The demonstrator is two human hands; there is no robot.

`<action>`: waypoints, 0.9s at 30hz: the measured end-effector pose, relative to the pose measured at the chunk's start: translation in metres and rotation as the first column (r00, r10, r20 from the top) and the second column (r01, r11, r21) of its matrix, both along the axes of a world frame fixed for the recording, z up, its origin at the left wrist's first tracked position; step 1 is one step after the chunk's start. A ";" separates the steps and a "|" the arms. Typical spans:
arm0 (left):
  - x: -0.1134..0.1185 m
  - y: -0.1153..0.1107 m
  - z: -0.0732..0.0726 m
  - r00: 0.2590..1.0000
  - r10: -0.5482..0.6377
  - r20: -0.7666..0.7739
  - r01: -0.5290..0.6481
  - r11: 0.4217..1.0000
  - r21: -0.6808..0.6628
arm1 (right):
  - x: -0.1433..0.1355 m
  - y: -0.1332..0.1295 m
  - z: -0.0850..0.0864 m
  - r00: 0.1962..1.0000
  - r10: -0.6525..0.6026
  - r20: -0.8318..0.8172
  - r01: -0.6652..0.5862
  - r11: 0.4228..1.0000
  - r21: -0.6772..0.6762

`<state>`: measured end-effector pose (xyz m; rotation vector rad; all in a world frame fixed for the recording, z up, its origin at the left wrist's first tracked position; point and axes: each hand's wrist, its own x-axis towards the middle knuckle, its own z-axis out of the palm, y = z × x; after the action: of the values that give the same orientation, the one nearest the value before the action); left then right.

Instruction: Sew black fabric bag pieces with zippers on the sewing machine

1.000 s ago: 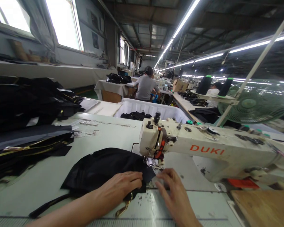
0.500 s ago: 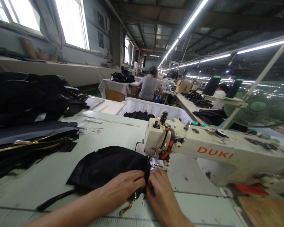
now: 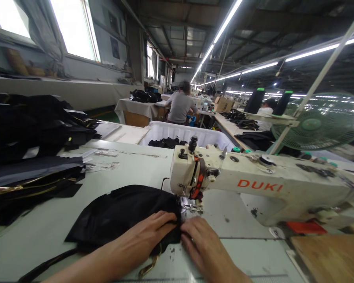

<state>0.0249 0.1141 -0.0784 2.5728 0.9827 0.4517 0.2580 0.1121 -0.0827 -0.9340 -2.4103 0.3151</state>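
Observation:
A curved black fabric piece [image 3: 118, 214] lies on the sewing machine table, its right edge at the presser foot [image 3: 191, 205] of the machine [image 3: 224, 169]. My left hand [image 3: 157, 230] presses on the fabric near that edge, fingers bent together and closed on it. Just right of it, my right hand [image 3: 199, 236] has its curled fingertips at the fabric's edge, close in front of the foot; the thumb side is partly hidden. A gold zipper end [image 3: 150, 266] sticks out below my left wrist, and a black strip [image 3: 47, 264] trails to the left.
Black pieces with gold zippers [image 3: 32, 181] are heaped on the left. Behind the machine stands a white bin [image 3: 200, 135] holding black fabric. Thread cones [image 3: 255, 101] and a green fan [image 3: 315, 124] stand at the right. A person [image 3: 179, 106] sits farther back.
The view has shifted slightly, so the machine appears farther left. My right hand's fingers have flattened a little at the fabric edge. My left hand stays on the fabric.

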 end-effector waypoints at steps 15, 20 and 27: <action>-0.002 0.004 -0.004 0.999 -0.051 -0.019 0.053 0.990 0.130 | 0.007 0.025 -0.001 0.973 0.006 0.229 -0.024 0.997 0.077; -0.006 0.006 -0.007 0.995 -0.070 0.075 0.065 0.996 0.061 | 0.015 0.031 -0.004 0.974 0.092 0.207 -0.104 0.994 0.047; 0.001 0.004 0.012 0.997 -0.053 0.051 0.052 0.998 0.019 | 0.016 0.028 -0.003 0.973 0.125 0.193 -0.140 0.988 0.065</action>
<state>0.0260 0.1185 -0.0666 2.5825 0.8957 0.5123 0.2738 0.1398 -0.0853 -0.8010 -2.6447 0.1863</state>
